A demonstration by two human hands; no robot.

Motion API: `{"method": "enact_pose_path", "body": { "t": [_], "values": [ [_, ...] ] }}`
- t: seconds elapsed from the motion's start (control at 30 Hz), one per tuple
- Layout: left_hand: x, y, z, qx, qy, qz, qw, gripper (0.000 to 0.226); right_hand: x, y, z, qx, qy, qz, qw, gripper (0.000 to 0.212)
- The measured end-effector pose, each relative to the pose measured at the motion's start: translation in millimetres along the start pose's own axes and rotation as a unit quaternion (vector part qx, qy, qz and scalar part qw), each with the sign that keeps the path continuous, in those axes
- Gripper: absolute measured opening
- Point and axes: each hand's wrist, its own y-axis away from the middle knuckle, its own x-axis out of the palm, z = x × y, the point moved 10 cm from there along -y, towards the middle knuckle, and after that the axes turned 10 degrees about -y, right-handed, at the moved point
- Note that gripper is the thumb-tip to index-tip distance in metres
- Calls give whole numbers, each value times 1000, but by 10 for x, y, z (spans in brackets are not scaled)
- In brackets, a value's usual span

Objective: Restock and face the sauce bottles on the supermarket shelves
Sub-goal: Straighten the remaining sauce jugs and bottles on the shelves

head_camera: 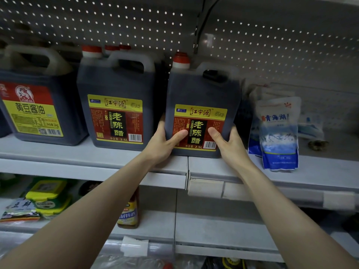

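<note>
Two hands of yours clasp the vinegar jug [202, 94] from either side. Your left hand [165, 144] curls round its nine o'clock edge with the thumb laid across the label. Your right hand [229, 144] mirrors that at three o'clock. The jug stands upright at the front of the upper shelf [77, 154], over the seam between two shelf sections, with its label facing you and its red cap at twelve o'clock. At nine o'clock from it, just apart, stands a matching jug [116, 113], and beyond that a soy sauce jug [35, 105]. At three o'clock lean blue-and-white salt bags [277, 133]. Toward seven o'clock, a small amber bottle [130, 212] stands on the lower shelf [213, 226].
</note>
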Motion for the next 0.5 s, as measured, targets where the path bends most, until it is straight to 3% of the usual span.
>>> {"method": "enact_pose_path", "body": {
  "t": [0.17,0.5],
  "values": [
    [9,-20,4,-4,-2,-3,1000,55,9,-23,-20,14,22,-5,1000,104],
    [22,-56,20,-11,-10,2,1000,56,7,-76,-33,3,9,-7,1000,94]
  ]
}}
